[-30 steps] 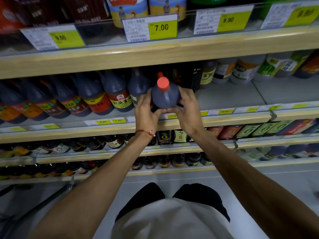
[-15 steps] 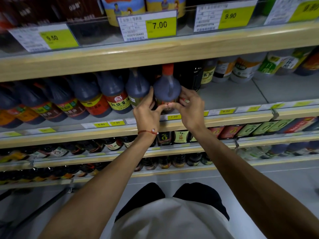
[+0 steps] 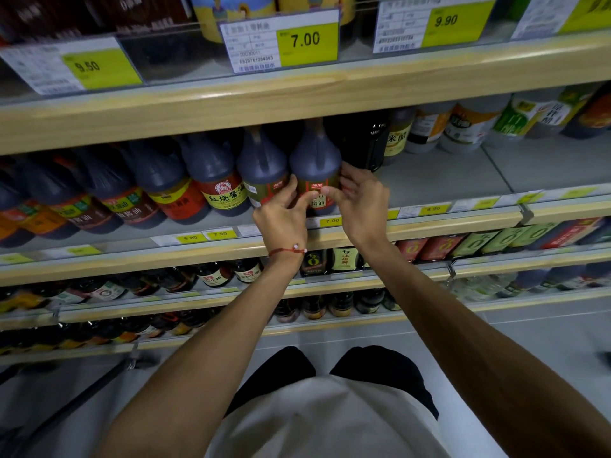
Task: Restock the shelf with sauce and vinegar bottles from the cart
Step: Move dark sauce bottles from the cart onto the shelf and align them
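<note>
a dark sauce bottle [image 3: 315, 160] with a red and yellow label is stood upright on the middle shelf [image 3: 446, 180], near its front edge, at the right end of a row of similar bottles [image 3: 218, 173]. it is grasped low on its body from both sides. the left hand [image 3: 281, 216] is curled round its left flank with the thumb laid on the label. the right hand [image 3: 362, 206] is wrapped round its right flank, its thumb tip set close to the left thumb on the label's front. a red string bracelet [image 3: 287, 250] is worn on the left wrist.

the left hand's fingers are seen in the narrow gap between this bottle and the neighbouring bottle [image 3: 263, 163], which is set just beside it. to the right and a little further back a black bottle [image 3: 363, 140] is stood close by, with the right hand's fingers just in front of it. beyond it a rice vinegar bottle [image 3: 398, 137] with a yellow label and several pale bottles [image 3: 469, 123] are lined up towards the back. the neck of the held bottle is seen close under the wooden beam [image 3: 297, 97] of the shelf above, and its cap is largely hidden by it. a small 7.00 tag [image 3: 331, 221] is fixed on the shelf edge under the hands. small bottles [image 3: 344, 259] are ranged on the lower shelves.
</note>
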A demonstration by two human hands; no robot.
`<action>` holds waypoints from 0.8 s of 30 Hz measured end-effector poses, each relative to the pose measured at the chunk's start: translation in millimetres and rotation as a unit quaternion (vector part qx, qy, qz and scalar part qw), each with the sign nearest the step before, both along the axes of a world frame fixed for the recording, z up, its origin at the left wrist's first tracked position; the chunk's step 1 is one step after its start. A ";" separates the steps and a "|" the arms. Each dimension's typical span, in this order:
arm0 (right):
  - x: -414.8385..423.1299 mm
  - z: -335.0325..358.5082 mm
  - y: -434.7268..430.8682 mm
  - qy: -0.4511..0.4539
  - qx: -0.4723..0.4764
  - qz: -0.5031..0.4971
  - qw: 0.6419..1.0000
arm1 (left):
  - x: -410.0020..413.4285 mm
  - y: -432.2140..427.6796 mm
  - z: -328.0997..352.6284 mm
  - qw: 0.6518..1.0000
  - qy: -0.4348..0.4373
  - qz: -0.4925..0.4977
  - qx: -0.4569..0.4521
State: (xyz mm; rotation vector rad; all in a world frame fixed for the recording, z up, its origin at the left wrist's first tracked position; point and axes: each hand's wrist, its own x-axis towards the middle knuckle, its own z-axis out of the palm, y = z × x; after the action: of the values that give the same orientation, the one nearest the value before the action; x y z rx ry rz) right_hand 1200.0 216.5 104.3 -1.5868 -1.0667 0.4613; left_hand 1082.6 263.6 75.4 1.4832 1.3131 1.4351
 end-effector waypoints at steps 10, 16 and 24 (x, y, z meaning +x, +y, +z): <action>-11.6 7.2 -3.4 -0.001 -0.006 -0.049 0.999 | -4.7 -9.1 12.0 0.997 -0.027 -0.040 -0.054; -31.5 1.8 -22.3 -0.056 -0.039 -0.068 0.995 | -41.7 -20.8 14.5 0.999 0.008 0.000 -0.045; -71.3 15.4 -17.4 -0.018 -0.092 0.089 0.992 | -79.6 1.2 24.3 0.995 0.054 -0.061 -0.058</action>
State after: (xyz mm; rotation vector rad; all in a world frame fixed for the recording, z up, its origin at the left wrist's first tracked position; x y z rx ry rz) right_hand 1128.7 199.1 119.7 -1.6742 -1.2277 0.6693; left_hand 1002.9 264.7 99.6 1.5535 1.3232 1.1945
